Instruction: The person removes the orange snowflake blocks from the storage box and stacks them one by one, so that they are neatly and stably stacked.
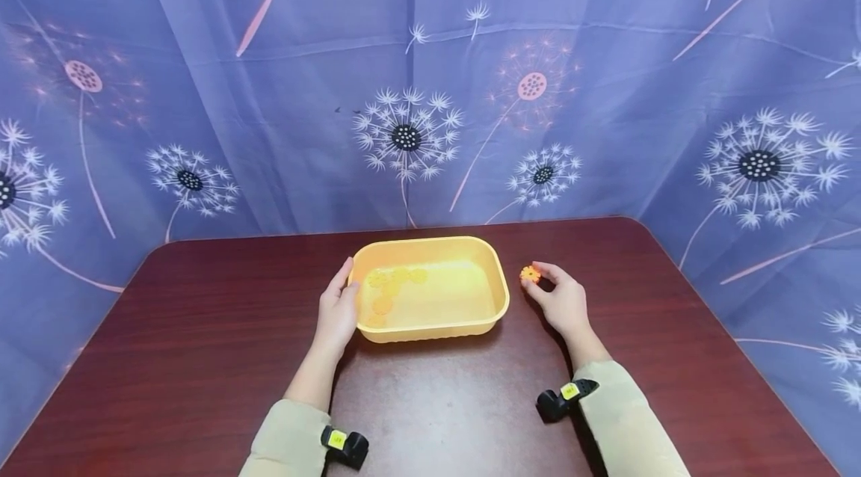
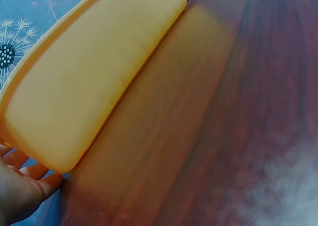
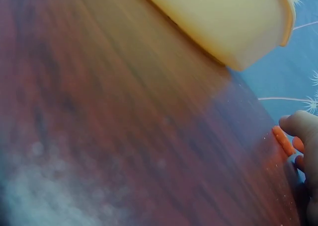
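A yellow plastic basin (image 1: 464,297) stands on the table, with several yellow-orange flat pieces (image 1: 382,305) at the left of its floor. Their exact shapes blur into the basin's colour. My left hand (image 1: 338,309) holds the basin's left end, also visible at the basin's corner in the left wrist view. To the right of the basin, my right hand (image 1: 561,301) pinches a small orange flower-shaped piece (image 1: 531,274) between thumb and fingers. That orange piece (image 3: 283,140) appears edge-on in the right wrist view, close to the tabletop.
The dark red wooden table (image 1: 202,357) has rounded far corners. A blue curtain (image 1: 303,125) printed with dandelions hangs behind it and along both sides. Black wrist cameras (image 1: 346,447) sit on both light sleeves (image 1: 628,417).
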`<state>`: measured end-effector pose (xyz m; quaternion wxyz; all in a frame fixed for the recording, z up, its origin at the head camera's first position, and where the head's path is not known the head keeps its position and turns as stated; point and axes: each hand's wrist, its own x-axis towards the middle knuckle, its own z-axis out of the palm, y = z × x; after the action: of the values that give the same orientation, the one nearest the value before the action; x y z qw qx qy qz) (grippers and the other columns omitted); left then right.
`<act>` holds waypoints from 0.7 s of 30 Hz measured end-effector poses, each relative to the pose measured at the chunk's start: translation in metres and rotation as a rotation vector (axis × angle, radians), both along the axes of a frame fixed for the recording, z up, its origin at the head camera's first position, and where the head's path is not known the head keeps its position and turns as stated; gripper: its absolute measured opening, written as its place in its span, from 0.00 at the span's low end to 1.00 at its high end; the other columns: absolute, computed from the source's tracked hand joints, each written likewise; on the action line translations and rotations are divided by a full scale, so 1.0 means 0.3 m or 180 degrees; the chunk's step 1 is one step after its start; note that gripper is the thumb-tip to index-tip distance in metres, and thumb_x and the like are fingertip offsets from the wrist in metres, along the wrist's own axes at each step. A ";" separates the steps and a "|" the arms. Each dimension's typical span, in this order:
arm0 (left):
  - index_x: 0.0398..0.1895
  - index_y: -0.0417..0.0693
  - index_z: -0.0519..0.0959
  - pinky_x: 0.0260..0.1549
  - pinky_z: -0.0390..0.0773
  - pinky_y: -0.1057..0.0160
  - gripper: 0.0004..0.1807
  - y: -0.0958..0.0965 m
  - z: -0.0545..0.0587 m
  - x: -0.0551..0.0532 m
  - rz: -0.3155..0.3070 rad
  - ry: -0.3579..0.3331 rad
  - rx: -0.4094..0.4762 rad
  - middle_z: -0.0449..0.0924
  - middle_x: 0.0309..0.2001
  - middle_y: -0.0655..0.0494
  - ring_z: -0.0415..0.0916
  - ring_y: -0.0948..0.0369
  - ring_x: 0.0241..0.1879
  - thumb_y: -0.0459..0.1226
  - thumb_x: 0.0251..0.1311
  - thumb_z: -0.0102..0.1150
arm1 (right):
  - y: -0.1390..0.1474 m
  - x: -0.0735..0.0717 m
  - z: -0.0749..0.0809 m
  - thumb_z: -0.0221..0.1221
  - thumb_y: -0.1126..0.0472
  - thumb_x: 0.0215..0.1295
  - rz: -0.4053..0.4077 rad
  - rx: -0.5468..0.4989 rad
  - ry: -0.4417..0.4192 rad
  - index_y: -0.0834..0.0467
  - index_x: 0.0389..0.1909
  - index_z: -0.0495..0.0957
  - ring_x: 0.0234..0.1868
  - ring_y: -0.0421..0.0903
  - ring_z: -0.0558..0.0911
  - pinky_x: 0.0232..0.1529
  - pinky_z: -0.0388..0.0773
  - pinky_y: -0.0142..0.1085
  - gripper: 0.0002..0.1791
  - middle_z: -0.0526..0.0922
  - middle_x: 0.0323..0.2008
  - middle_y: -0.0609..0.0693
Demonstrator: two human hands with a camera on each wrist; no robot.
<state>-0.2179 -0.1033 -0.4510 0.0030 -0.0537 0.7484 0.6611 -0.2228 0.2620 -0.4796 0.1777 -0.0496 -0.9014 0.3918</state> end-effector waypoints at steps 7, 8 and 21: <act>0.73 0.57 0.57 0.70 0.55 0.56 0.27 -0.003 0.003 -0.001 0.0010 -0.0017 -0.0024 0.53 0.73 0.60 0.48 0.61 0.72 0.36 0.71 0.36 | 0.001 -0.003 0.002 0.67 0.56 0.54 -0.0060 0.0025 -0.0003 0.60 0.53 0.78 0.54 0.54 0.79 0.55 0.72 0.47 0.25 0.83 0.48 0.58; 0.73 0.57 0.57 0.69 0.56 0.56 0.27 -0.002 0.005 -0.002 0.0007 -0.0017 -0.0022 0.53 0.74 0.60 0.48 0.61 0.72 0.36 0.71 0.36 | 0.002 -0.004 0.003 0.67 0.56 0.54 -0.0041 0.0062 0.0004 0.60 0.53 0.78 0.54 0.54 0.79 0.55 0.72 0.48 0.25 0.83 0.48 0.58; 0.73 0.54 0.57 0.69 0.56 0.54 0.27 0.001 0.001 0.003 0.0024 0.0069 -0.0085 0.53 0.74 0.57 0.49 0.59 0.72 0.35 0.71 0.37 | 0.011 -0.009 -0.010 0.67 0.56 0.55 0.0068 0.0431 0.0042 0.62 0.50 0.80 0.51 0.59 0.78 0.54 0.71 0.52 0.22 0.83 0.47 0.60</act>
<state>-0.2169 -0.1030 -0.4507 -0.0084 -0.0495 0.7570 0.6515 -0.2254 0.2652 -0.4827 0.1824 -0.0253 -0.9251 0.3321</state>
